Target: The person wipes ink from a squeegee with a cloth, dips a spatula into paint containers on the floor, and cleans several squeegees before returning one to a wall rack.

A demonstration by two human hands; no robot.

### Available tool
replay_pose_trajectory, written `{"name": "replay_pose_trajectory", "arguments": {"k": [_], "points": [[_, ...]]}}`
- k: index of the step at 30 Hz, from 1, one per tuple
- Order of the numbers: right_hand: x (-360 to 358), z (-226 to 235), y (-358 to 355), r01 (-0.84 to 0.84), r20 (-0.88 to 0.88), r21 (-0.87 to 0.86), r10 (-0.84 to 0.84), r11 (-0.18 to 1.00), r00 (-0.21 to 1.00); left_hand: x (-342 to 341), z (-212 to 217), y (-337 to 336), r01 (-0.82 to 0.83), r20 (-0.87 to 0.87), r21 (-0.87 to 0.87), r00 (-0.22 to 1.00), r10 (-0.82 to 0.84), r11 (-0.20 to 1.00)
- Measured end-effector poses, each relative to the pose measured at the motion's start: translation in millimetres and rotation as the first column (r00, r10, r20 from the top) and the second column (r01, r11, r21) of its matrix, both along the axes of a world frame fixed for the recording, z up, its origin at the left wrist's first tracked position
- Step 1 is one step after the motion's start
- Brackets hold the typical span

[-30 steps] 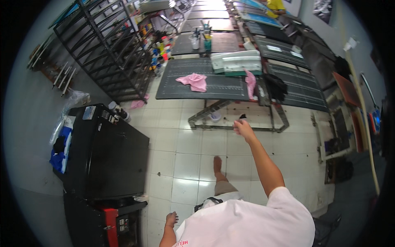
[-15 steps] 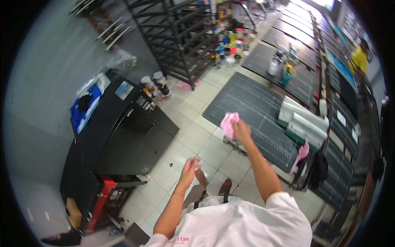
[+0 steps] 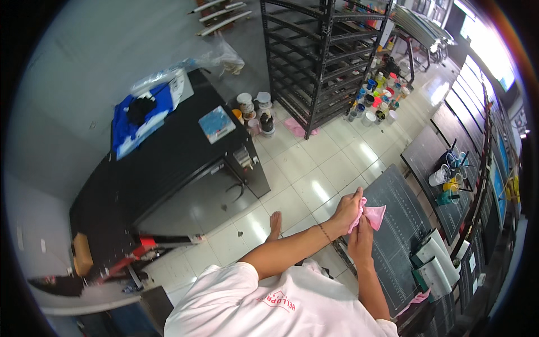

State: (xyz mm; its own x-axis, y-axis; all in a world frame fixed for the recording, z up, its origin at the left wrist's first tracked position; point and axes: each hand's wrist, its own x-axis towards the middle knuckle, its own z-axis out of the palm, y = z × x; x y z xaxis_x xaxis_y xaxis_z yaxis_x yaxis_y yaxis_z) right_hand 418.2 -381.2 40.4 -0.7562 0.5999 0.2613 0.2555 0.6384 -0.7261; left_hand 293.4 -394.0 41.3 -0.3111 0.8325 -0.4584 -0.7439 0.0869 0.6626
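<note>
A pink cloth [image 3: 375, 217] is bunched between my two hands, a loose corner sticking out to the right. My left hand [image 3: 347, 215] reaches across and grips its left part, fingers closed. Just below, my right hand [image 3: 361, 240] pinches the cloth near its middle. Both hands are by the left edge of a dark flat board [image 3: 393, 210] with pale markings. On that board's right side lie white, long-bodied tools with green edges [image 3: 437, 267].
Another pink cloth [image 3: 416, 300] lies near the tools. Cups of coloured liquid [image 3: 449, 185] stand on a farther board. At left is a black cabinet [image 3: 168, 163] with blue-and-white material [image 3: 143, 115] on top. A tall metal rack [image 3: 320, 67] stands beyond, beside several paint pots [image 3: 382, 101].
My left hand was apart and has come over to grasp the cloth, which my right hand alone was holding. The view has turned left, and one foot now shows ahead.
</note>
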Motion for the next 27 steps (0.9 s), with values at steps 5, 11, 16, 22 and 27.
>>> {"name": "replay_pose_trajectory", "arguments": {"k": [5,11,16,22,27], "points": [[-79.7,-2.1,23.7,0.118,-0.141,-0.005,-0.117,0.993,0.983,-74.0,-5.1,32.0,0.071,0.049,0.043,0.996,-0.073,0.997],[-147.8,-26.4,72.7,0.51,0.024,-0.196,-0.516,0.838,0.856,-114.5,-14.6,54.3,0.29,-0.147,0.134,0.952,-0.27,0.948],[-184.2,-15.4,108.1,0.509,-0.016,-0.195,-0.522,0.838,0.853,-154.3,-49.9,112.2,0.509,0.135,0.075,0.847,-0.514,0.858],[-208.0,-50.5,180.2,0.505,0.003,-0.441,-0.561,0.742,0.828,-205.1,-49.9,166.3,0.735,-0.024,0.145,0.672,-0.74,0.663],[-222.7,-106.3,290.7,0.415,0.074,-0.427,-0.426,0.803,0.901,-232.6,-85.9,242.9,0.688,-0.135,-0.012,0.718,-0.683,0.725]]}}
